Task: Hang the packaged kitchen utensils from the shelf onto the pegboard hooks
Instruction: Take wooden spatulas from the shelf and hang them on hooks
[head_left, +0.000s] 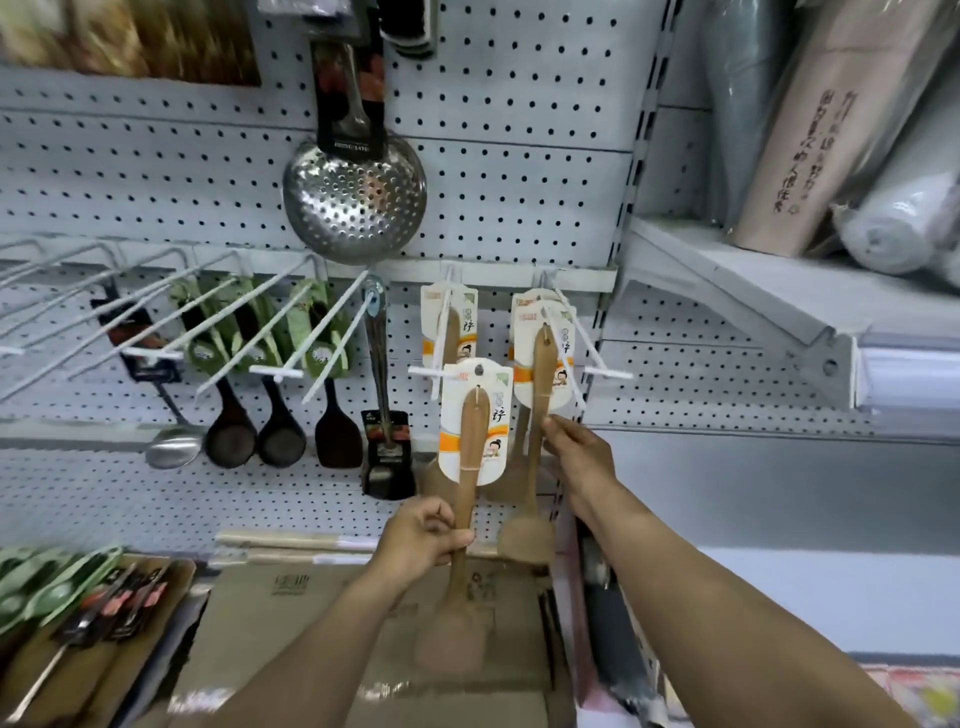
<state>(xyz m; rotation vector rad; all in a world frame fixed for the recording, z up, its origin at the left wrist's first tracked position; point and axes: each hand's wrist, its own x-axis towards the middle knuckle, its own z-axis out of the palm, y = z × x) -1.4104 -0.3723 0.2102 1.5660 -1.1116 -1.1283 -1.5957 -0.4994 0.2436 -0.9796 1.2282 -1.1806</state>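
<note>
Low in the centre of the frame, the left hand (423, 535) is gripping the handle of a wooden spatula with a white-and-orange card sleeve (470, 452), fingers wrapped fully round the wood, holding it upright in front of the white perforated pegboard (519, 171). Its card top is sitting just below the tip of a white wire hook (441, 332), and whether the card's hole is touching that hook is hard to tell.

Just right of centre, the right hand (576, 457) is pinching the lower edge of the card on a second, matching wooden spatula (540, 374), which is hanging from the neighbouring white hook (571, 332) with other carded spatulas behind it.

In the upper middle a round perforated steel skimmer (356, 202) is hanging. At the left, dark ladles and a black turner (280, 431) are dangling from a row of hooks. A brown cardboard box (311, 613) is lying on the shelf at the bottom, and packaged utensils with green cards (57, 587) are sitting in the lower left corner.
</note>
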